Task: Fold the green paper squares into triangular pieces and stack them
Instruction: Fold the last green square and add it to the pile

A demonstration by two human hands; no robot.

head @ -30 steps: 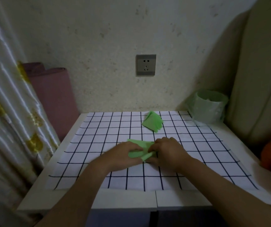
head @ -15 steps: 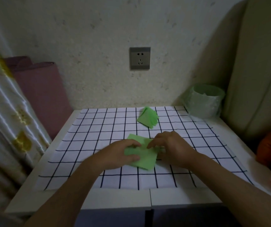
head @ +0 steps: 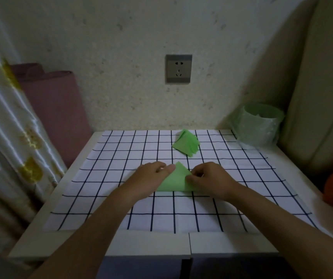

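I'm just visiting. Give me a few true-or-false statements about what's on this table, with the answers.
1. The left hand and the right hand both touch the green paper. True.
2. The stack of folded pieces lies nearer the person than the hands. False: it lies beyond them, farther back.
3. A green bin stands at the far right corner. True.
4. The cloth is plain white. False: it has dark grid lines.

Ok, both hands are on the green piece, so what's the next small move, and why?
Probably press the fold flat along its near edge. The green piece already shows a triangle, point away, with the left hand lying flat on its left side and the right hand seeming to pinch its right corner. It is not yet on the stack farther back.
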